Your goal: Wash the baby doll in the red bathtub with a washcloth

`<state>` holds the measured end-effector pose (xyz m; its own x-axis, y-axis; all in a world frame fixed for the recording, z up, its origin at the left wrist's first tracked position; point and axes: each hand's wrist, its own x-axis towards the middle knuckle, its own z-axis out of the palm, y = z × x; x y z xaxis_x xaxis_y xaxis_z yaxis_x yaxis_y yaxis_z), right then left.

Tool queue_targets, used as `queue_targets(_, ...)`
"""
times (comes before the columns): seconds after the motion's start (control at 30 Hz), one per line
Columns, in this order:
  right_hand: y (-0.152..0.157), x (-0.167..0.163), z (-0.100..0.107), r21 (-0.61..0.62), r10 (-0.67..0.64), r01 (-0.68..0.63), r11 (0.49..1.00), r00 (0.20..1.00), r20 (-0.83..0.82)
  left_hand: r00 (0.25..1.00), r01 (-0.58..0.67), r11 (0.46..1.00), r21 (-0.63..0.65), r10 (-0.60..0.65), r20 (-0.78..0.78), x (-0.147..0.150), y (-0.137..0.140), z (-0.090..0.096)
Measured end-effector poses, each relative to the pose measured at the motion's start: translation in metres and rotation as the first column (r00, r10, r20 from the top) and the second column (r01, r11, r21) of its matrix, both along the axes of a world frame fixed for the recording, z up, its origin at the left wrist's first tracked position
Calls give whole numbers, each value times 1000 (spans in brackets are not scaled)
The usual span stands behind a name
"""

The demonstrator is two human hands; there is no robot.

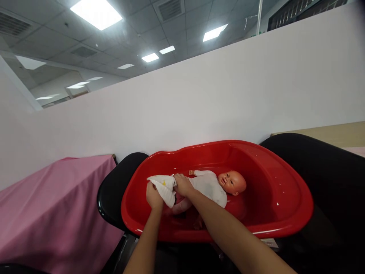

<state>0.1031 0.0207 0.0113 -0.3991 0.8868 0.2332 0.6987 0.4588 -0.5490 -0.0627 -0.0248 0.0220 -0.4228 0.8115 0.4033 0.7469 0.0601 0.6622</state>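
Observation:
A baby doll (pixel 208 186) with a white torso and an orange-brown head (pixel 232 182) lies on its back in a red baby bathtub (pixel 279 190), its head to the right. My left hand (pixel 154 196) is closed on a white washcloth (pixel 164 185) with a small yellow mark, held over the doll's feet end. My right hand (pixel 183 185) is closed around the doll's raised leg, right beside the cloth's edge. The foot is hidden behind the cloth and my fingers. The doll's other leg (pixel 182 206) lies bent below my right hand.
Black rounded surfaces flank the tub on the left (pixel 115 194) and right (pixel 296 160). A pink cloth (pixel 62 205) drapes over something at far left. Behind the tub rises a white partition (pixel 205 102) with glass above. A wooden ledge (pixel 327 133) shows at right.

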Motion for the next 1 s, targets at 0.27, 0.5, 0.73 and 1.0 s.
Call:
queue_targets(0.27,-6,-6,2,-28,10,-9,1000,998,66,974,214,962,171,-196,-112,17,-16,0)
queue_targets(0.5,-8,-4,9,-26,-2,2,1000,1000,22,921,332,943,5,-325,215,34,15,-27)
queue_targets(0.73,-4,-3,10,-19,-71,72,997,996,47,953,166,984,-62,-144,266,46,42,-34)
queue_targets(1.0,0,-7,8,-240,-95,94,966,995,7,986,-74,967,-242,107,125,24,67,-38)
